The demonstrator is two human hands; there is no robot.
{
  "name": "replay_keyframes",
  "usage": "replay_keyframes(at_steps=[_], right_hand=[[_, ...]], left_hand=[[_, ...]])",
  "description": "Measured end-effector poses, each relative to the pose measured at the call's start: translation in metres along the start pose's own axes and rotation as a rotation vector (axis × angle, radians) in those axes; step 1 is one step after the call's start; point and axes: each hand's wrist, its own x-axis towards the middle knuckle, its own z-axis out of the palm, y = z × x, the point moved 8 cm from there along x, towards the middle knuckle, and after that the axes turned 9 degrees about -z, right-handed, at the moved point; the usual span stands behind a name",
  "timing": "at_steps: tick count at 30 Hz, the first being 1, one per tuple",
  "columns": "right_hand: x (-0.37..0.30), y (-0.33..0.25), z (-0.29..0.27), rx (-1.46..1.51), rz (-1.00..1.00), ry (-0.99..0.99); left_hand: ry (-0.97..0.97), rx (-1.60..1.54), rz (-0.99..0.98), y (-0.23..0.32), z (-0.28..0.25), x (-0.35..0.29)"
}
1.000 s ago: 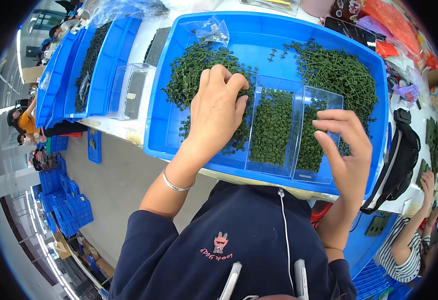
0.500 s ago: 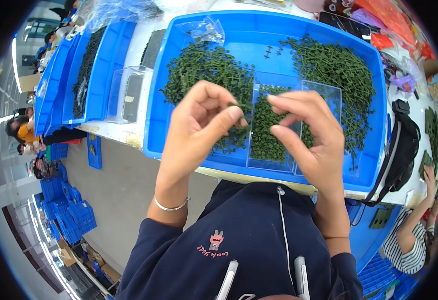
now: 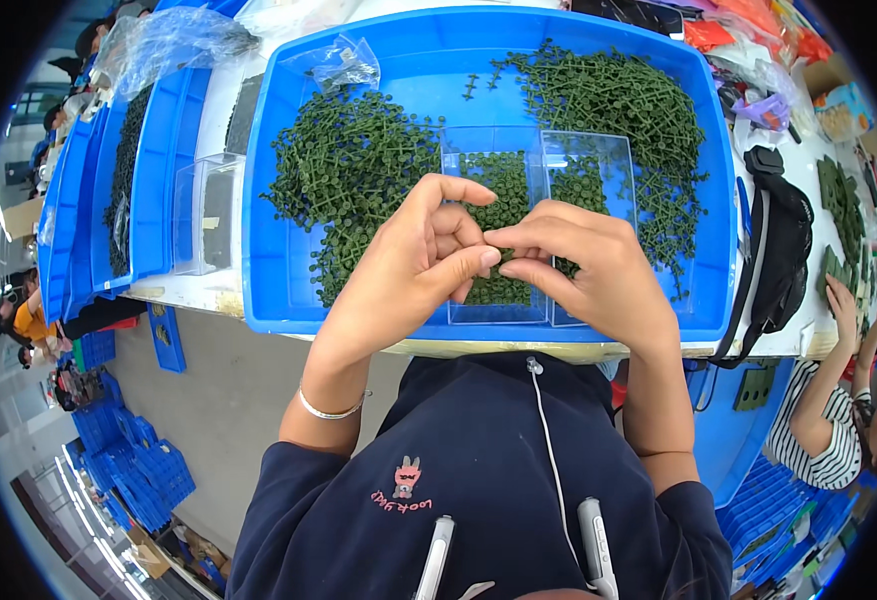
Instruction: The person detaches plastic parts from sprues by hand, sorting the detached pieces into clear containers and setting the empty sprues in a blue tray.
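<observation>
My left hand (image 3: 426, 245) and my right hand (image 3: 580, 262) meet fingertip to fingertip over the front of a large blue tray (image 3: 258, 270). Both are closed in a pinch, and whatever small piece sits between the fingertips is hidden. Under them stand two clear plastic boxes (image 3: 608, 145) filled with small dark green round-ended parts (image 3: 503, 185). A heap of green plastic parts with thin stems (image 3: 353, 150) lies left of the boxes in the tray. Another such heap (image 3: 623, 110) spreads along the tray's right side.
A clear bag (image 3: 346, 65) lies at the tray's back left. Left of it are a clear empty-looking box (image 3: 208, 215) and blue trays (image 3: 163, 170) with dark parts. A black strapped bag (image 3: 783, 240) lies to the right. At far right a co-worker's hand (image 3: 841, 305) touches green pieces.
My hands were apart, with a green part in the left one; now their fingertips have come together. The view has shifted, so the tray sits farther left and higher.
</observation>
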Motion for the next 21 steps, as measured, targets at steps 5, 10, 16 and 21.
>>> replay_keyframes(at_steps=[5,10,16,21], right_hand=[[0.001,0.012,0.008,0.134,0.093,-0.097],[-0.004,0.022,0.009,0.392,0.305,0.062],[0.001,0.013,0.012,0.251,0.223,0.147],[0.002,-0.007,0.012,-0.156,-0.164,0.167]], left_hand=[[0.038,0.027,-0.032,-0.003,-0.005,0.001],[0.119,-0.051,0.060,0.004,-0.010,-0.008],[0.146,-0.198,0.003,-0.017,-0.022,-0.008],[0.133,-0.301,-0.039,-0.019,-0.023,-0.004]])
